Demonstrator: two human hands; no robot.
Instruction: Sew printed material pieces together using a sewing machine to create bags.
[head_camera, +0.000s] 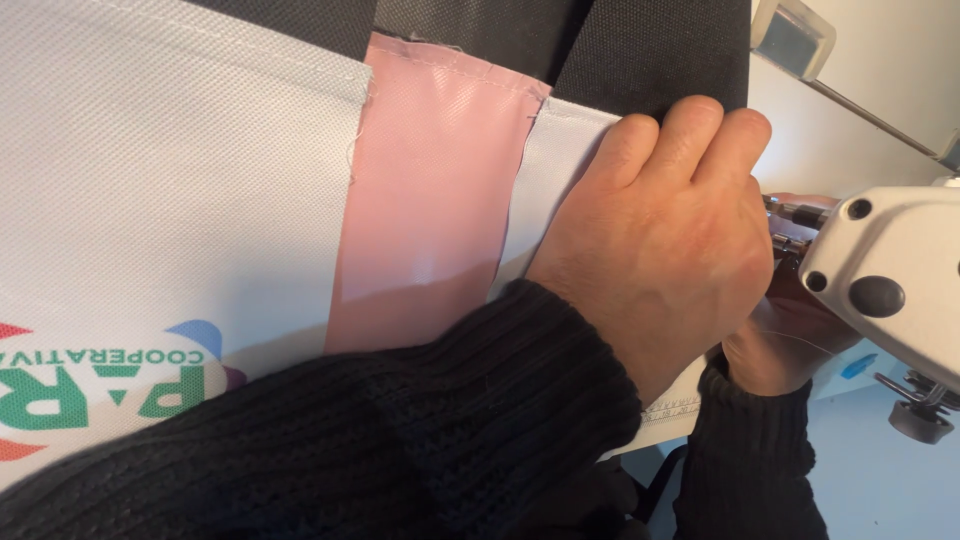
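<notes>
A large white coated fabric sheet (180, 190) with a pink strip (430, 190) down it and a coloured printed logo at the lower left fills the view. My left hand (660, 240), in a black knit sleeve, lies on the sheet's right part with fingers curled over its top edge, against black fabric (640, 50). My right hand (785, 345) sits lower right, mostly hidden behind the left hand and the head of a white sewing machine (890, 280); its fingers cannot be made out.
The sewing machine's metal needle parts (795, 225) sit just right of my left hand. A knob (920, 420) hangs under the machine head. Light blue surface (880, 480) lies at the lower right, and a pale wall at the upper right.
</notes>
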